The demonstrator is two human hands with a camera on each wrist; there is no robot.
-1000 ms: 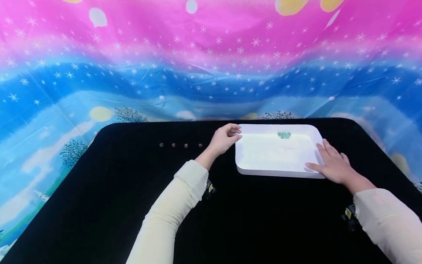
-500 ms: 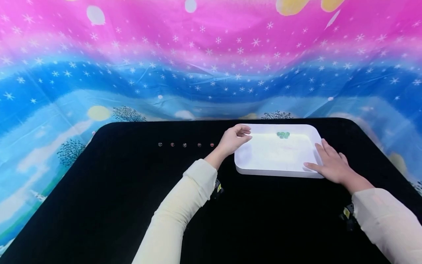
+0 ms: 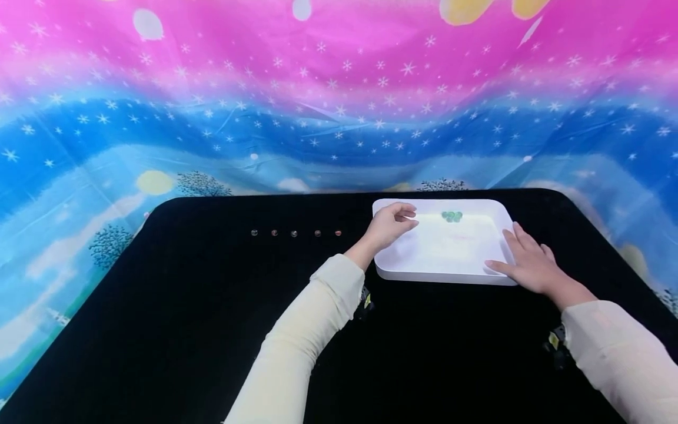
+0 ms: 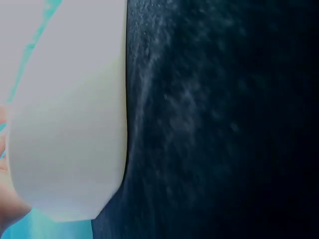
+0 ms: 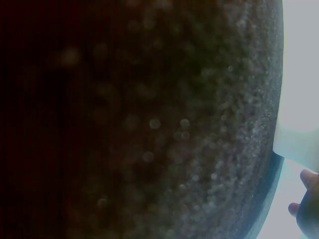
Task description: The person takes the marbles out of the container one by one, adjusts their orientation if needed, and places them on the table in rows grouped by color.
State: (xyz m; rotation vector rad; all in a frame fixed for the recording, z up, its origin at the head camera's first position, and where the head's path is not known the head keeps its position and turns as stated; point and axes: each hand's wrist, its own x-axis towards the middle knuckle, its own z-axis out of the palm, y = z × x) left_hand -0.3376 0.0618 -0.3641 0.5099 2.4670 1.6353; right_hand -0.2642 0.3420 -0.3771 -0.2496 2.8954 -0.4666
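A shallow white tray (image 3: 439, 253) with rounded corners lies on the black cloth, toward its far right. Inside it, near the back wall, is a small cluster of green, glassy pieces (image 3: 452, 217). My left hand (image 3: 389, 225) hovers over the tray's left end, fingers loosely bent, thumb apart, nothing visible between them. My right hand (image 3: 529, 259) rests on the tray's right rim with fingers spread and the thumb over the near right corner. The left wrist view shows the tray's outer wall (image 4: 70, 144) beside part of the left hand (image 4: 10, 194).
Several small, round, shiny pieces (image 3: 294, 234), some reddish, stand in a row on the black cloth (image 3: 159, 306) left of the tray. Behind the table hangs a pink and blue backdrop (image 3: 339, 118) with snowflakes.
My left hand has moved right, from the tray's left rim to over its inside, uncovering the rightmost small piece in the row. The right hand stays at the tray's right rim.
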